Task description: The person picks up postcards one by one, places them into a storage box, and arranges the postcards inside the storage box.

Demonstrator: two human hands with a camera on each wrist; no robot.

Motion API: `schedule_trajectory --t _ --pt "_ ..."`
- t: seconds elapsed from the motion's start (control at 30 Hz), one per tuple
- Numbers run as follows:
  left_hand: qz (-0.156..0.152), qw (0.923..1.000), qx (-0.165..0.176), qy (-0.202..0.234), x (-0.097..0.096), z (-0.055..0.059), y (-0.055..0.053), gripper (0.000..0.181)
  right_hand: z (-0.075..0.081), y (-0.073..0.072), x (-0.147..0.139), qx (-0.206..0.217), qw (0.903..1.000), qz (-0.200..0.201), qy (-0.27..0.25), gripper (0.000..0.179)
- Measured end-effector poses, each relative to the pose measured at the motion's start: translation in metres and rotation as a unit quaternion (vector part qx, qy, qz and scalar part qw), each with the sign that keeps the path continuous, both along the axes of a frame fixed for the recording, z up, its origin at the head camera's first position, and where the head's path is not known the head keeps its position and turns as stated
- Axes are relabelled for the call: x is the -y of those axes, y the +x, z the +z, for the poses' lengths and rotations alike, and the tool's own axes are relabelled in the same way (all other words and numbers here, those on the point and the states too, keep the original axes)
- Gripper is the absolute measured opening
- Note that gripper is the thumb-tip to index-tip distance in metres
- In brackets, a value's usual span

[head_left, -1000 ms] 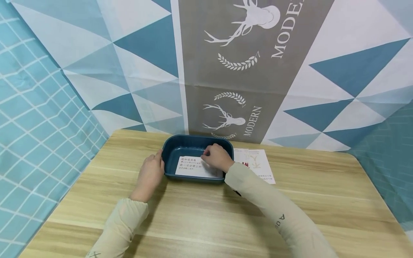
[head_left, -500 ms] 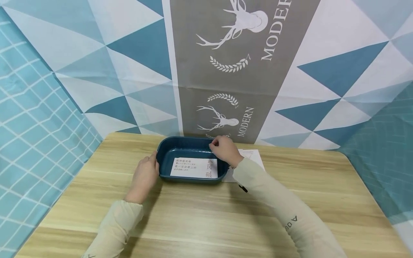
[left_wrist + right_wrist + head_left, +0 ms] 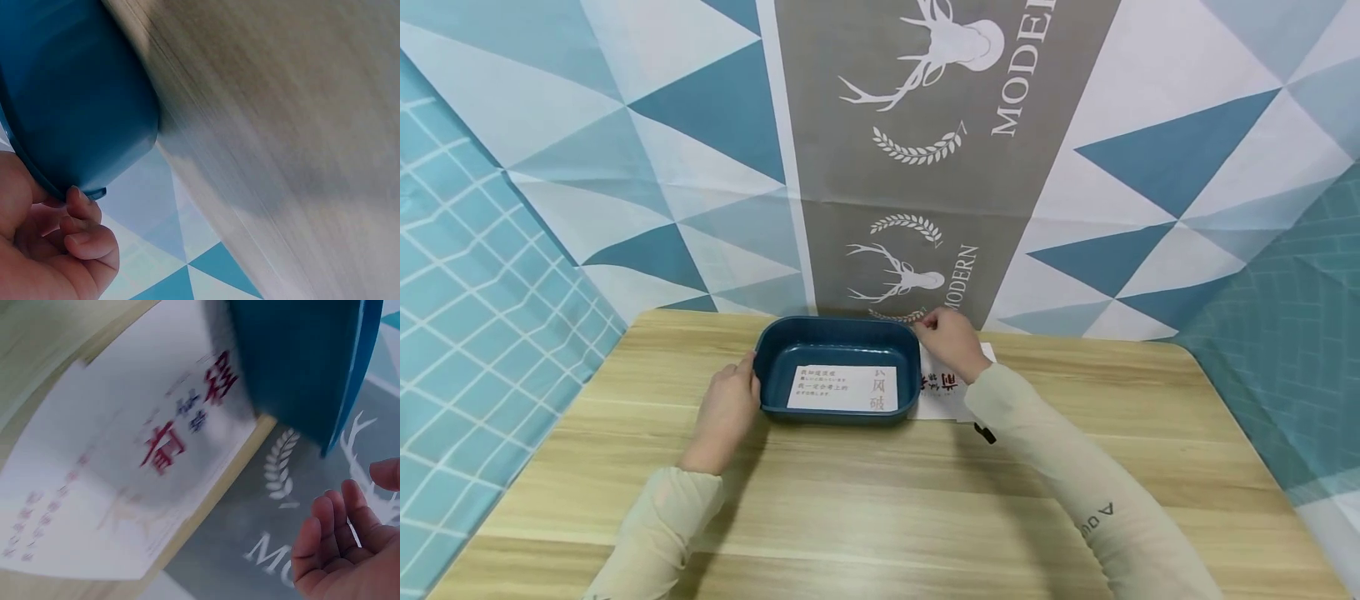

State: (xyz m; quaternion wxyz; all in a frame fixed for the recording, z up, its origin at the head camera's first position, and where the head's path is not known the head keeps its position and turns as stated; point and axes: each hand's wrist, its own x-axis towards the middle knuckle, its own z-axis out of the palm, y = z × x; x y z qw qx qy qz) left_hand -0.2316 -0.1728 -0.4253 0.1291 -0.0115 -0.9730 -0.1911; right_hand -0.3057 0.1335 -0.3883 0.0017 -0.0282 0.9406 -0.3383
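Observation:
A dark blue rectangular tub (image 3: 838, 329) with rounded corners stands on the table. Flat inside it lies a white card (image 3: 842, 389) printed with characters. My left hand (image 3: 727, 408) grips the tub's left end; in the left wrist view its fingers (image 3: 87, 240) curl at the rim. Near the tub's back right corner is my right hand (image 3: 953, 343). Its fingers (image 3: 359, 519) are loosely bent in the right wrist view, holding nothing and apart from the tub. Below this hand, white printed cards (image 3: 119, 444) with red and blue characters lie overlapping beside the tub, partly hidden by the hand.
The wood-grain table (image 3: 865, 508) ends at a patterned wall sheet (image 3: 880, 167) close behind the tub. Blue tile-patterned sheets hang at the left (image 3: 467, 292) and right (image 3: 1285, 333). A small black object (image 3: 984, 433) shows beside the right sleeve.
My right hand has moved from above the card inside the tub rightward past the rim, uncovering the card. The left hand keeps its grip. The head view has shifted slightly.

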Motion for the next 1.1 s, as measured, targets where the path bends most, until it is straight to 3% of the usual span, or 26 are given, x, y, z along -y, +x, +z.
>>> schedule_trajectory --t 0.43,0.73,1.1 --pt "0.003 0.9999 0.014 0.006 0.001 -0.001 -0.001 0.040 -0.017 0.005 -0.053 0.017 0.9992 -0.032 0.019 0.031" --pt "0.001 0.9999 0.012 0.010 0.001 0.000 -0.001 0.040 -0.031 0.013 -0.079 0.072 0.9950 -0.069 0.009 0.035" --pt "0.000 0.9999 0.011 0.009 0.001 0.000 -0.001 0.040 -0.044 0.022 -0.094 0.069 0.9942 -0.075 0.034 0.031"
